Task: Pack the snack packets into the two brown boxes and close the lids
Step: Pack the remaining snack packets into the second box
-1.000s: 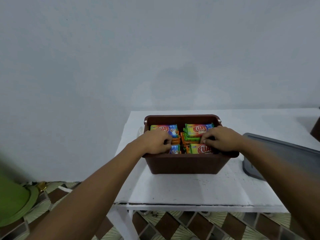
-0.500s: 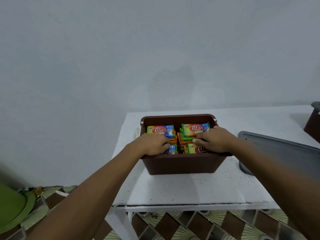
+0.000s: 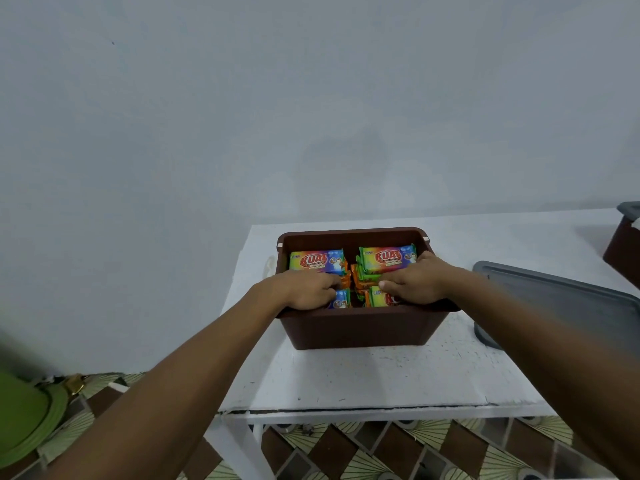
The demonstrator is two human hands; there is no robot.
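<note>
- Both hands, left hand [image 3: 304,289] and right hand [image 3: 417,284], press snack packets [image 3: 386,259] down inside the brown box [image 3: 360,329], fingers curled together on them.
- Next likely calls for fetching the grey lid [image 3: 561,299].

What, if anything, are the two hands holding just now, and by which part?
Both hands rest on snack packets inside the brown box: left hand on the front-left stack, right hand on the front-right. Whether the fingers grip cannot be told.

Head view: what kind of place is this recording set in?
Probably a room in a home, not a workshop: a worn white-painted table against a bare pale wall, on a patterned tiled floor, with a brown plastic box of snack packets.
</note>
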